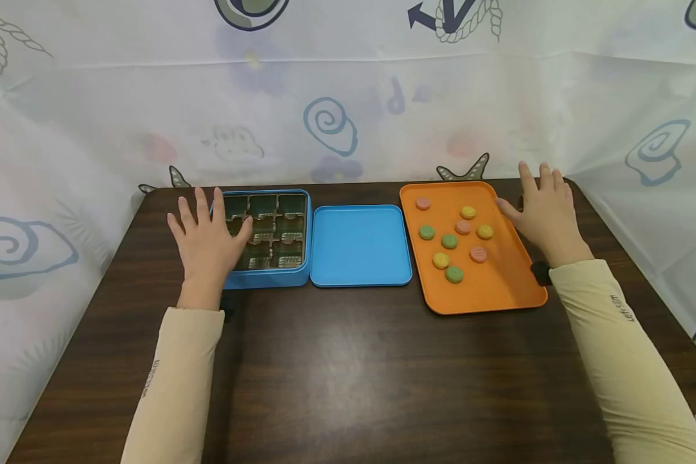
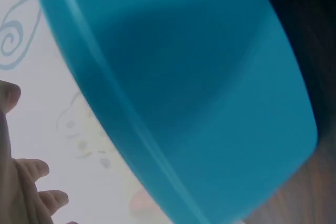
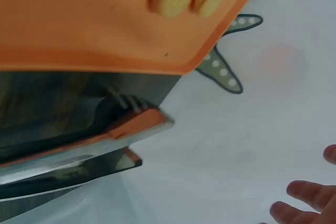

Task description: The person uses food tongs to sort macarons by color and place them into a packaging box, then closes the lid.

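Macarons, nine in pink, yellow & green, lie loose on orange tray; blue flat tray sits between it & blue box w/ dark compartments. R hand is at orange tray's right edge, L hand over box's left part. Fingers on both spread apart, nothing held; contact w/ tray or box: can't tell. Main risk, I'd guess: R hand or R sleeve knocks tray rim & macarons slide, poss. off. Squeezed hard, one might crack. L hand could shove box into flat tray. Writing: R sleeve lettering too small to read; faint "d"-like mark on wall cloth. No legible brand.
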The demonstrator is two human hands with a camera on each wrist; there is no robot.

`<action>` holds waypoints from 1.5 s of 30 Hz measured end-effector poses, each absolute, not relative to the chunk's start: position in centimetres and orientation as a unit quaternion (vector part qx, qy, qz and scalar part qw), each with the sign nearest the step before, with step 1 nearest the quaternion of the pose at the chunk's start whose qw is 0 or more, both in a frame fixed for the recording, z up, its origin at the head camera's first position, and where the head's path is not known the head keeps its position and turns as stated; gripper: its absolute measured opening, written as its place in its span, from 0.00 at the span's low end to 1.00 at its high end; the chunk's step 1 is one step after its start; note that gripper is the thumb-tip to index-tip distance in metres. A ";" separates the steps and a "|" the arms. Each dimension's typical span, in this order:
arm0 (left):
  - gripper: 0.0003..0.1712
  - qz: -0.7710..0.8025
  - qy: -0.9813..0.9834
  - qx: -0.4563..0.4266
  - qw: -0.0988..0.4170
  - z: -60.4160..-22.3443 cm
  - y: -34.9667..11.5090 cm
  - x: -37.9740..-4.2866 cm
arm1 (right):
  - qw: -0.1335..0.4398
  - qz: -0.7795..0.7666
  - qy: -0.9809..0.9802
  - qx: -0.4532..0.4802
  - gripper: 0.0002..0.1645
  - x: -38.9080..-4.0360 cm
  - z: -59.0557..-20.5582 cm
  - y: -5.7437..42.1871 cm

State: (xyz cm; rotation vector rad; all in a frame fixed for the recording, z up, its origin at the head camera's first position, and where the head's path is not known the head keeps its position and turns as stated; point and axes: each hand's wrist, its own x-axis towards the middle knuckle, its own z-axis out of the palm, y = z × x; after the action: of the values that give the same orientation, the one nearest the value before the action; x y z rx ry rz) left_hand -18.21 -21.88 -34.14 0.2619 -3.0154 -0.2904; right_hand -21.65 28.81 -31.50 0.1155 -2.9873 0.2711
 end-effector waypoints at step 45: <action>0.49 -0.117 -0.992 0.001 -0.039 -38.9 -27.2 -16.4 | -0.076 0.068 -0.994 -0.040 0.51 -19.1 -39.3 39.1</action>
State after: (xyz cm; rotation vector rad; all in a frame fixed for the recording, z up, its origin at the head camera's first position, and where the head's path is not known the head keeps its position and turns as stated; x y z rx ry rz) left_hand -16.41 -27.25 -38.88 0.0032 -3.1971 -0.3769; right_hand -19.13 39.14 -39.30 -0.1326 -3.2836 0.2254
